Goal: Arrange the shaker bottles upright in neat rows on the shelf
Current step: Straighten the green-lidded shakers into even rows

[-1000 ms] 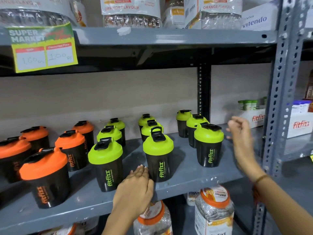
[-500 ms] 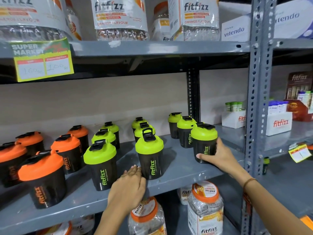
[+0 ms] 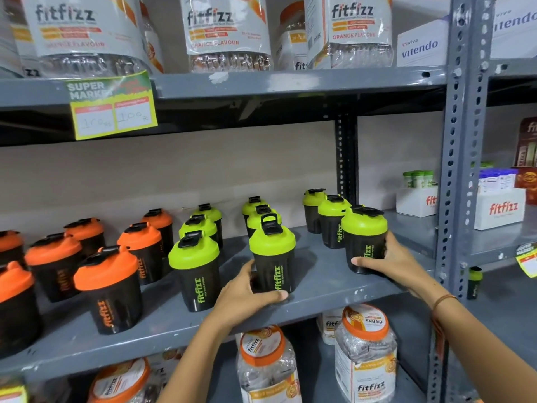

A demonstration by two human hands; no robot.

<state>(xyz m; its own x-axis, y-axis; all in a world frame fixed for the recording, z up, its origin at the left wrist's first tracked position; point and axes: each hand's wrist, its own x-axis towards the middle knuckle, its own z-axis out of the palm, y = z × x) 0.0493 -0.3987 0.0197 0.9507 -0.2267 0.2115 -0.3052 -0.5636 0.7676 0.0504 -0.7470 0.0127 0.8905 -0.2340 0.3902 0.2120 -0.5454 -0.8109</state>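
The orange-lidded bottles (image 3: 109,289) at the far left are cut off by the frame edge, and the rear bottles in each green row are partly hidden by those in front. The writing on the price tag (image 3: 112,107) is too faint to read. The fingers of the right hand (image 3: 388,261) disappear behind the bottle it holds; only the thumb shows, pressed low on the front.

On the grey shelf (image 3: 334,289), the left hand (image 3: 247,295) is wrapped around the base of the front bottle of the middle green row (image 3: 273,257), thumb across its front near the shelf edge. The right hand is clamped on the front bottle of the right green row (image 3: 364,239), wrist bent inward, a thin band on the forearm. Both bottles stand upright on the shelf. A third green-lidded bottle (image 3: 196,270) stands upright just left of the left hand, apart from it. Jars (image 3: 364,353) sit on the shelf below.
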